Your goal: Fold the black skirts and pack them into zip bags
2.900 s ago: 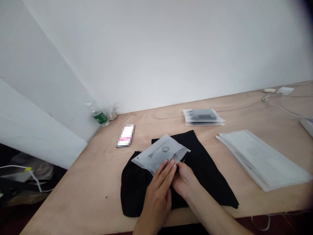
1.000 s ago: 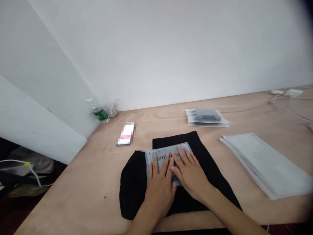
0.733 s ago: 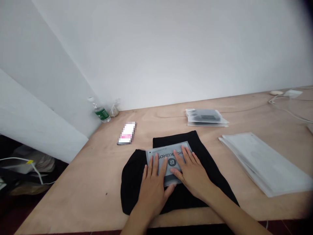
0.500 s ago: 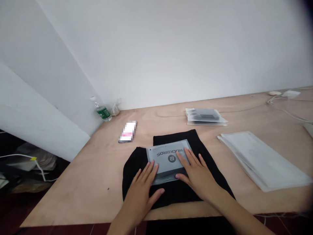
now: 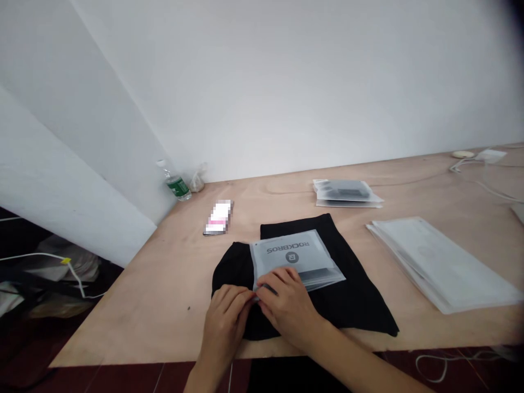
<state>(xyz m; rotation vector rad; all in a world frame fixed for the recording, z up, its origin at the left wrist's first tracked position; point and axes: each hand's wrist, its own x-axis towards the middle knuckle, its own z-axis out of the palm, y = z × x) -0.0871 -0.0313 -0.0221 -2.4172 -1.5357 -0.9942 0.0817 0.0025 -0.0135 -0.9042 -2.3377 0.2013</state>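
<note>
A frosted plastic bag (image 5: 295, 254) printed ROCKBROS lies on a folded black cloth item (image 5: 356, 289), its lettering upside down to me. My left hand (image 5: 227, 316) pinches the bag's near left corner between thumb and fingers. Right beside it, my right hand (image 5: 284, 303) is closed on the same near edge, fingers curled over it. A dark strip shows along the bag's near side. The fingertips of both hands almost meet, and the exact grip is partly hidden behind them.
Several flat frosted bags (image 5: 446, 267) lie at the right. Smaller filled bags (image 5: 346, 192) sit farther back. A phone (image 5: 219, 217), a green-labelled bottle (image 5: 178, 186) and a small knotted bag (image 5: 197, 181) are at the back left. White cables (image 5: 470, 164) lie far right on the wooden table (image 5: 164, 316).
Both hands have gone from lying flat on the bag to pinching its near left corner. My right hand moved left and nearer. The view shifted slightly.
</note>
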